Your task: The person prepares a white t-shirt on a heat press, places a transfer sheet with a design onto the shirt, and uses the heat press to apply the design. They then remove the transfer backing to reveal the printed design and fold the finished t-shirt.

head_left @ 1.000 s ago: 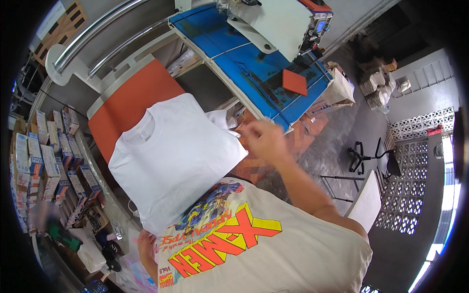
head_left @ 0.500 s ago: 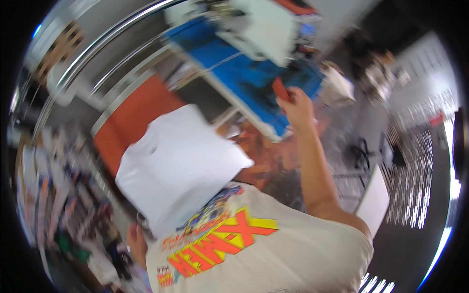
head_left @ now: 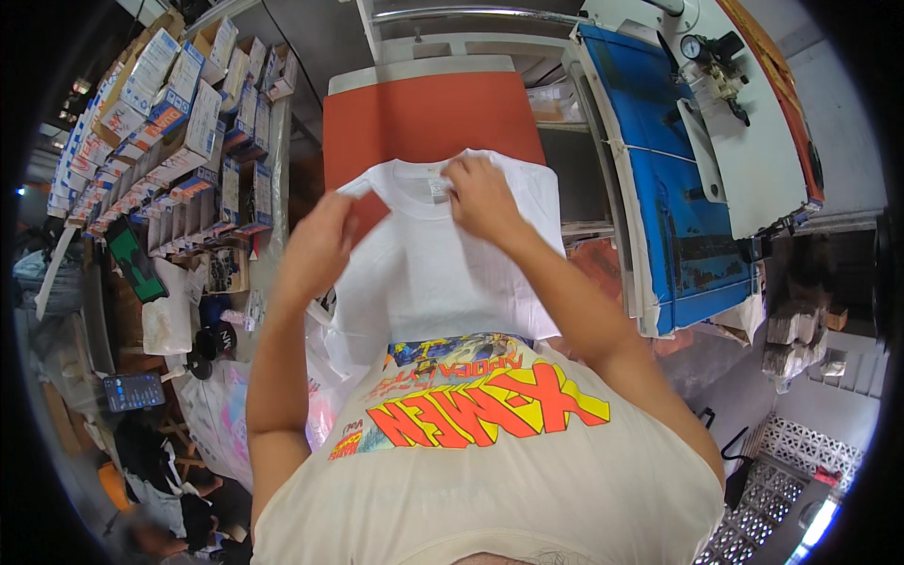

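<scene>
A white T-shirt point(head_left: 414, 273) lies front up over an orange-red platen point(head_left: 428, 113), its collar toward the far side. My left hand point(head_left: 325, 231) is closed on a small red square pad point(head_left: 370, 215) above the shirt's left shoulder. My right hand point(head_left: 480, 198) has its fingers curled and pinched at the right of the collar, beside the neck label. My own beige printed shirt fills the lower middle, below the white one.
Stacked narrow boxes point(head_left: 188, 122) stand at the left, with a phone point(head_left: 132, 392) and plastic bags point(head_left: 217, 414) below them. A blue-topped bed point(head_left: 683, 264) under a white press machine point(head_left: 763, 132) is at the right. A person point(head_left: 155, 532) is at the lower left.
The view has turned to centre the platen. My right hand took the red pad off the blue bed; the pad is now in my left hand, and my right hand has moved to the collar.
</scene>
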Available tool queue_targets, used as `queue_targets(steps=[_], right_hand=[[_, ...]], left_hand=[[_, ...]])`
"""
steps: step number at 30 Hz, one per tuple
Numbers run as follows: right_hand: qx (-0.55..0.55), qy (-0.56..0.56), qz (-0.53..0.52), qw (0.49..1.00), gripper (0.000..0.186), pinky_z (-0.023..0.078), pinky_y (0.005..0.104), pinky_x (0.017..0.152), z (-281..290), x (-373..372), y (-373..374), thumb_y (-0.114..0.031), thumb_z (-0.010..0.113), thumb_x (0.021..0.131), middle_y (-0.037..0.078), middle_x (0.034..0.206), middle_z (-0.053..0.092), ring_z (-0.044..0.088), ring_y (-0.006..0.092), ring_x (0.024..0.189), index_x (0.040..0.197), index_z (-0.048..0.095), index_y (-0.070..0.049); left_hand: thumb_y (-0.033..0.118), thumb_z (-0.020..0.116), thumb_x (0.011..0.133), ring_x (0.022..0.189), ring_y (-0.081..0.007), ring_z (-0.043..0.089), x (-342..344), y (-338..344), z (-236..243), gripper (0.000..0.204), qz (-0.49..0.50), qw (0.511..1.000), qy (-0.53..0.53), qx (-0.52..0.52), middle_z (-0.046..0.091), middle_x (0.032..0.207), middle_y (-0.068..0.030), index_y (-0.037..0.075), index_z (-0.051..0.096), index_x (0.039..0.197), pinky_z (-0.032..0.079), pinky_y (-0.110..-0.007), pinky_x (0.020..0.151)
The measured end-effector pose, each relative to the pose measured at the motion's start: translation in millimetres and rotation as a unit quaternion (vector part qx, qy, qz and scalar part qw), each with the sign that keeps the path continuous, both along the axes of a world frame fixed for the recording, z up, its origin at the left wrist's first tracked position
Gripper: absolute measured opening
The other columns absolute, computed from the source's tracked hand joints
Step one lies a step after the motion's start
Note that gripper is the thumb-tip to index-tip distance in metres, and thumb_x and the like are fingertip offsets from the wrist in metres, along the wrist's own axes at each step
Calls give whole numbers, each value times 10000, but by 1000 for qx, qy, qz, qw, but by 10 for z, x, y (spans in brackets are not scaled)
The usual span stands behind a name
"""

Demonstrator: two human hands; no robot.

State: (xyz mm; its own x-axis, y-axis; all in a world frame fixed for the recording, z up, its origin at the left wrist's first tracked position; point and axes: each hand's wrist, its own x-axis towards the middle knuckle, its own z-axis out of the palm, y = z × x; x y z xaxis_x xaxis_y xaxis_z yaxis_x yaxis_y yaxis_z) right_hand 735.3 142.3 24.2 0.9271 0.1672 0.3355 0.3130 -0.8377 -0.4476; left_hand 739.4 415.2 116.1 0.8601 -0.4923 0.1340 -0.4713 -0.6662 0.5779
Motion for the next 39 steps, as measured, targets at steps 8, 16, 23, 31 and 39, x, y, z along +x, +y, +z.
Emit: queue_targets(steps=[8, 16, 23, 31, 39], right_hand=[[-152, 224, 69, 960, 175, 461, 471, 928, 270, 580, -153, -96, 719, 803, 89, 1052, 671, 616, 319, 1090, 976, 716, -77], [-8, 28, 10, 1000, 140, 447, 446, 914, 90, 438, -195, -118, 739, 808, 65, 1109, 685, 600, 304, 1089, 942, 713, -85], [2, 53, -20, 998, 153, 430, 469, 940, -209, 429, -158, -103, 718, 835, 64, 1184, 694, 596, 308, 1134, 985, 696, -85], [-15, 87, -39, 995, 105, 427, 470, 848, -135, 442, -173, -104, 701, 849, 75, 931, 721, 618, 315, 975, 950, 683, -83], [-8, 112, -62, 992, 112, 422, 473, 879, -100, 413, -125, -110, 707, 855, 88, 933, 709, 612, 311, 988, 962, 680, -89]], left_hand=[[9, 610, 927, 1051, -351, 693, 1152, -802, -372, 232, 22, 987, -64, -147, 725, 1117, -199, -12, 708, 1136, 539, -412, 906], [114, 683, 948, 1056, -260, 687, 1333, -877, -895, 288, -94, 959, 263, -53, 728, 1178, -152, 11, 706, 1216, 521, -341, 937], [124, 786, 817, 984, -317, 667, 1046, -674, -936, 216, -74, 997, 32, 17, 714, 1033, -137, 18, 667, 963, 514, -396, 880], [125, 773, 827, 835, -351, 680, 994, -701, -1047, 184, -59, 994, -92, -11, 710, 880, -158, 30, 659, 937, 515, -433, 799], [182, 768, 828, 993, -320, 635, 1008, -732, -949, 217, 3, 991, 137, 8, 719, 962, -127, 70, 670, 986, 406, -432, 945]])
